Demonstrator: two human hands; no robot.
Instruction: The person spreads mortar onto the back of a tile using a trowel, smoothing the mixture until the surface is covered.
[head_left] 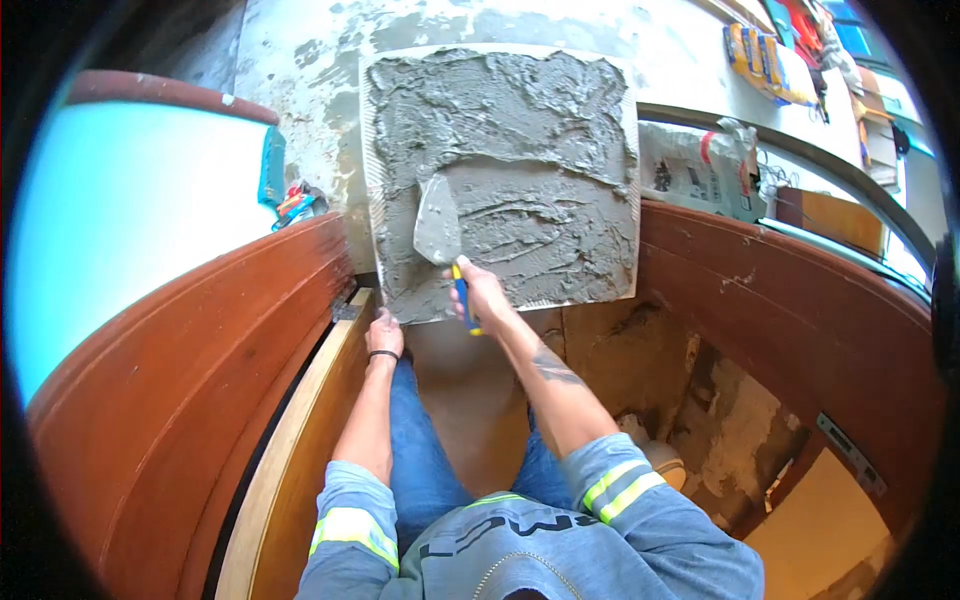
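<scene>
A large square tile (600, 180) lies face down in front of me, its back covered with wet grey mortar (500, 110). My right hand (482, 292) grips the blue and yellow handle of a trowel (438, 225), whose pointed steel blade rests flat on the mortar near the tile's lower left. My left hand (384, 335) holds the tile's near left corner, a dark band on its wrist. Smoothed strokes mark the mortar around the blade; rougher lumps cover the far half.
Reddish-brown wooden door frames (200, 350) stand on both sides of me, the right frame (800, 300) close to the tile. Rough concrete floor (300, 60) lies beyond. A bag (700, 170) and clutter sit at the back right; a light blue wall (120, 210) is at left.
</scene>
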